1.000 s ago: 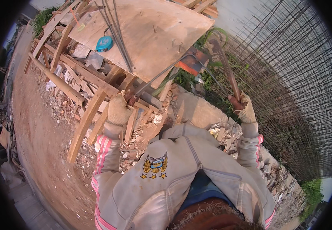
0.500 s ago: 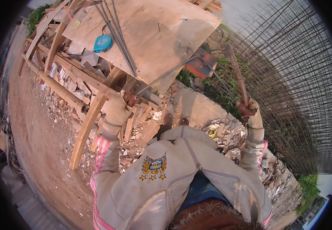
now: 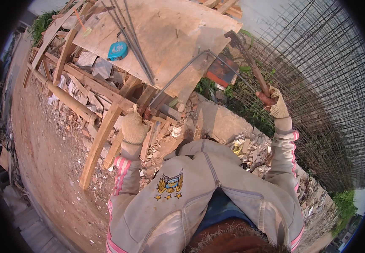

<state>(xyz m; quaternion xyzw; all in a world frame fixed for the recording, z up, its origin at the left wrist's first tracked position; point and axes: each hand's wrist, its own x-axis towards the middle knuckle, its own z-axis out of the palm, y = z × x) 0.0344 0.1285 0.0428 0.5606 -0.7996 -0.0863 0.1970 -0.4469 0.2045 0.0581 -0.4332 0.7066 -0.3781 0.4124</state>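
Note:
My left hand (image 3: 134, 126), in a cream knit glove, is closed around the lower end of a bent steel rod (image 3: 178, 76). From there the rod slants up over the plywood board's right part, bends, and slopes down to my right hand (image 3: 272, 101). That hand, also gloved with fingertips bare, grips the brown handle of a hammer (image 3: 252, 63), its dark head raised near the board's right corner. The rod's far end meets my right fingers; whether they grip it is unclear. Below the bend sits an orange and dark block (image 3: 222, 72) at the board's edge.
The plywood board (image 3: 161, 33) carries several straight steel rods (image 3: 134, 46), upright nails and a teal tape measure (image 3: 117, 51). Timber beams (image 3: 100, 143) and a bamboo pole (image 3: 70, 97) stand left. Rubble (image 3: 250, 145) covers the ground; wire mesh (image 3: 330, 84) rises at right.
My right hand has risen slightly, and the hammer's head has swung up and left toward the board's corner. The bent rod has shifted a little left and up, still in my left hand.

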